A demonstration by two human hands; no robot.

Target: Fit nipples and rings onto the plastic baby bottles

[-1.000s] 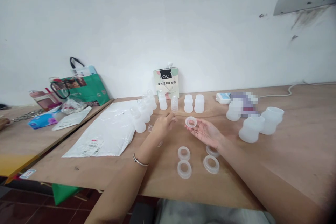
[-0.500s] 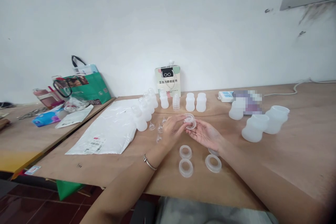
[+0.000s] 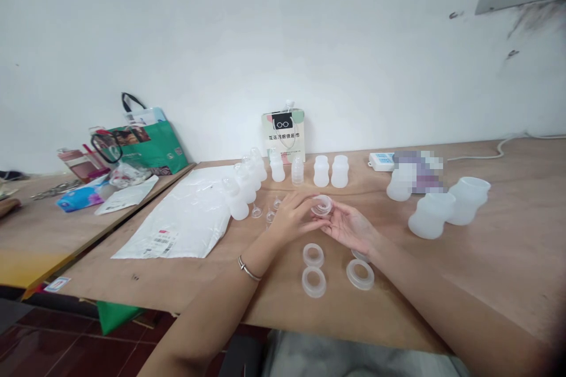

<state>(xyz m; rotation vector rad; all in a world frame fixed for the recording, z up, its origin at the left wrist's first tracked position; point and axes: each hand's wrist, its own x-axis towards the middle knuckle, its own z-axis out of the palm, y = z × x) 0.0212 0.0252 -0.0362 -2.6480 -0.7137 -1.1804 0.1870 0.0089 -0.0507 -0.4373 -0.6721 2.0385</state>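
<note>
Between my hands is a clear bottle collar ring with a clear silicone nipple sitting in it; how deep it sits is hard to make out. My left hand pinches this pair from the left, its fingers at the rim. From the right and below, my right hand grips the ring's edge. Several loose nipples stand beside my left hand, some partly hidden by it. Nearer the table's front lie several collar rings, one partly covered by my right wrist.
Capped bottles line the right edge of a white mailer bag. Uncapped white bottles stand at the back, and more bottles at the right. A paper bag leans on the wall, near a white power strip.
The nipple that lay tilted on top of the collar ring now sits lower inside it. My left fingers have shifted along the ring's rim. Both hands stay in nearly the same place.
</note>
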